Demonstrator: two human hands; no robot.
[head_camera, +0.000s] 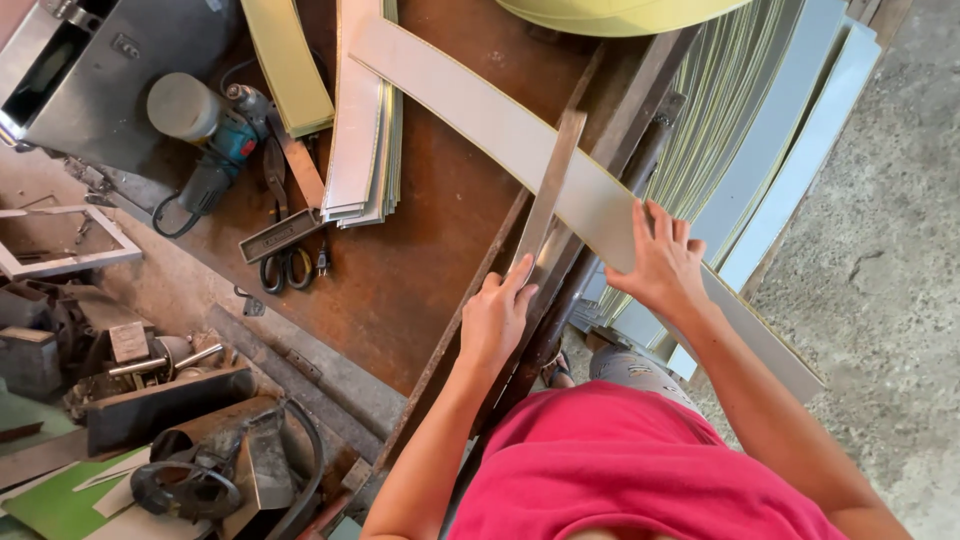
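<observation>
1. Rust-brown steel workbench (420, 250) fills the middle of the frame, its surface rough and stained; grey concrete floor (890, 250) runs down the right side.
2. Across the bench edge lies a long, flat, pale sheet-metal strip (480, 125), smooth and slightly curved, running from upper centre to lower right.
3. Crossing it is a narrow steel straightedge (553, 175), dull grey.
4. At upper left sit a blue-green angle grinder (215, 150), black-handled scissors (285, 268) and a stack of cut strips (362, 130); more sheets (740, 110) lean at upper right.
5. My left hand (497, 318) grips the straightedge's lower end, fingers curled.
6. My right hand (662, 262) presses flat, fingers spread, on the strip just right of the straightedge.
</observation>
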